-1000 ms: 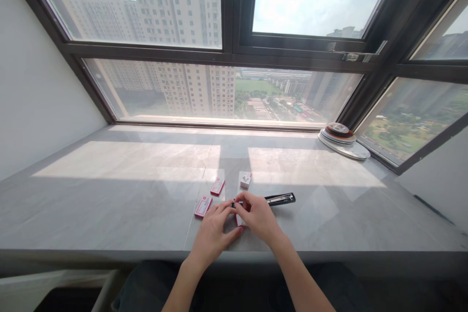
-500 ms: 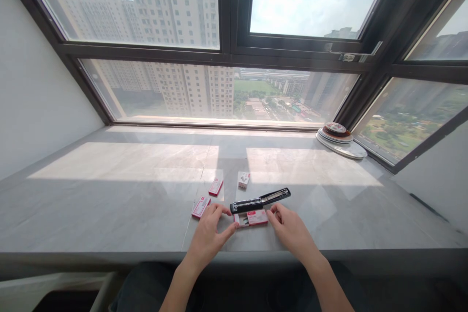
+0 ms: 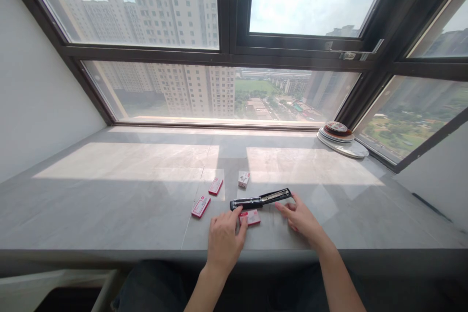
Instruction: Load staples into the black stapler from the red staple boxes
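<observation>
A black stapler [image 3: 252,202] lies opened out on the counter, its metal insides facing up and its right part slanting away. My right hand [image 3: 302,222] has its index finger at the stapler's right end and its thumb along the near side, with the other fingers curled below. At the other end, my left hand [image 3: 225,236] reaches with index finger and thumb apart. That index fingertip meets the stapler's left end, while the thumb is at a red-and-white staple box [image 3: 252,217], closed and lying just in front of the stapler.
Two more red-and-white boxes [image 3: 201,206] lie left of the stapler, and a small white box [image 3: 243,179] stands behind it. Stacked plates [image 3: 341,142] sit in the far right corner by the window. The marble counter's front edge [image 3: 146,250] runs below my hands.
The staple box was partly slid open and is now closed. My left hand has moved right to the stapler's left end. My right hand has gone from the box to the stapler's right end.
</observation>
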Tool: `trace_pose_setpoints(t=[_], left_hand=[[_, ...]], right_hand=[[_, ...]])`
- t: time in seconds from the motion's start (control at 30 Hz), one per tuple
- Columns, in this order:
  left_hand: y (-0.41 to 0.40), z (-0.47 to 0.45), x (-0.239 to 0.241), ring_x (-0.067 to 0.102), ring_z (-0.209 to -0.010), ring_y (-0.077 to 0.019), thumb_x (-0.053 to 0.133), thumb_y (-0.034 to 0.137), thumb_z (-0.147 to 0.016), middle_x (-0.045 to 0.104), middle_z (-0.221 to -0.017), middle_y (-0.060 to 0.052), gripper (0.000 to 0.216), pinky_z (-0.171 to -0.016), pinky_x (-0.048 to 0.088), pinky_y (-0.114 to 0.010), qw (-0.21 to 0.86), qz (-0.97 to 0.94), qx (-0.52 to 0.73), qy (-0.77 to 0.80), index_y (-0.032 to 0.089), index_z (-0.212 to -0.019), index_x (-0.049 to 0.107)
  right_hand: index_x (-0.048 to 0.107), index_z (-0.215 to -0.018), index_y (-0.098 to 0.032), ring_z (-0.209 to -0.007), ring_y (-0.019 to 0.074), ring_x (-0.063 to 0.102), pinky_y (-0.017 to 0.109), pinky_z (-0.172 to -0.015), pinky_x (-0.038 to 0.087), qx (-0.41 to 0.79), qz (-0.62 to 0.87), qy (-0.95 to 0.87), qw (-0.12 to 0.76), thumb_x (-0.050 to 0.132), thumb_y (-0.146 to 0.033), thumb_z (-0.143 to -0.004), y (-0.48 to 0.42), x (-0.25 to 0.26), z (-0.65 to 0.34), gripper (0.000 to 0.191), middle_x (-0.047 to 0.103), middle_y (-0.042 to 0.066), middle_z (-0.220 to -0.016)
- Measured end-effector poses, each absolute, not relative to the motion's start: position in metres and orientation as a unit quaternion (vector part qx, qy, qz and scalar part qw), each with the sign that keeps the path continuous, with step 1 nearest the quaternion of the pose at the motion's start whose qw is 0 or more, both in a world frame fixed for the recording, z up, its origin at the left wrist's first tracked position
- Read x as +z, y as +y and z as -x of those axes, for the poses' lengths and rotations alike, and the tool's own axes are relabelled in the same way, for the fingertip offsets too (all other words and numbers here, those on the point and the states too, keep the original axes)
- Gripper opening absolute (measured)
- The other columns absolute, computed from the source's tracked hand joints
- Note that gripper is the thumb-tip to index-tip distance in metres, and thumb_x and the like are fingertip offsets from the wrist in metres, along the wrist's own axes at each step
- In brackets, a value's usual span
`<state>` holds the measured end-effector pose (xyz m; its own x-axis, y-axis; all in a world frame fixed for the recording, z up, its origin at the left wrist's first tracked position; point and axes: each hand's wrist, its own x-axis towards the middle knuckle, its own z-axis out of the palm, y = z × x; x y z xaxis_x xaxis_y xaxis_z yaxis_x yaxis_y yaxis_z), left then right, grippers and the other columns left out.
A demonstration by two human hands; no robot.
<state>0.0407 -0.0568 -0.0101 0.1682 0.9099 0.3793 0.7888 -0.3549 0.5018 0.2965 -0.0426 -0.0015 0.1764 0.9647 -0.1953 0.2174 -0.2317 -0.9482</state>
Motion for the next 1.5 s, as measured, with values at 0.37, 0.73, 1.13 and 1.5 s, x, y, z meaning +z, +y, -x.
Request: trace_pose_setpoints(t=[0.37, 0.73, 1.13, 1.5], left_hand=[[-0.046, -0.046, 0.001, 0.065, -0.078, -0.0246, 0.049, 0.046, -0.099, 0.071, -0.084, -0.003, 0.025, -0.073, 0.038, -0.036, 0.093, -0.755, 0.268, 0.592, 0.027, -0.101, 0.065], [-0.053, -0.053, 0.002, 0.063, -0.085, -0.0247, 0.066, 0.042, -0.089, 0.07, -0.087, -0.004, 0.021, -0.077, 0.035, -0.037, 0.055, -0.813, 0.232, 0.532, 0.025, -0.101, 0.066], [-0.031, 0.037, 0.008, 0.055, -0.105, -0.0291, 0.066, 0.031, -0.084, 0.065, -0.103, -0.007, 0.013, -0.093, 0.039, -0.046, -0.059, -0.728, 0.255, 0.634, 0.023, -0.078, 0.058], [0.014, 0.045, -0.012, 0.023, -0.153, -0.0242, 0.055, 0.031, -0.092, 0.041, -0.157, -0.007, 0.016, -0.116, 0.04, -0.041, 0.162, -0.807, 0.308, 0.476, 0.023, -0.106, 0.058]], right_hand=[[0.07, -0.086, -0.017, -0.054, 0.0079, 0.033, 0.023, -0.052, 0.027, 0.429, 0.471, -0.671, 0.379, 0.084, -0.054, -0.065, 0.032, 0.046, -0.248, 0.044, 0.042, -0.009, -0.057], [0.072, -0.1, -0.02, -0.058, 0.0112, 0.049, 0.023, -0.055, 0.032, 0.349, 0.473, -0.767, 0.256, 0.073, -0.043, -0.082, 0.033, 0.031, -0.224, 0.029, 0.056, -0.006, -0.064], [0.069, -0.104, -0.021, -0.057, 0.0115, 0.048, 0.023, -0.057, 0.033, 0.339, 0.527, -0.728, 0.278, 0.071, -0.048, -0.083, 0.028, 0.016, -0.245, 0.034, 0.051, -0.008, -0.061], [0.07, -0.104, -0.021, -0.058, 0.0121, 0.051, 0.023, -0.056, 0.032, 0.294, 0.566, -0.722, 0.269, 0.067, -0.044, -0.083, 0.021, 0.023, -0.239, 0.031, 0.054, -0.006, -0.061]])
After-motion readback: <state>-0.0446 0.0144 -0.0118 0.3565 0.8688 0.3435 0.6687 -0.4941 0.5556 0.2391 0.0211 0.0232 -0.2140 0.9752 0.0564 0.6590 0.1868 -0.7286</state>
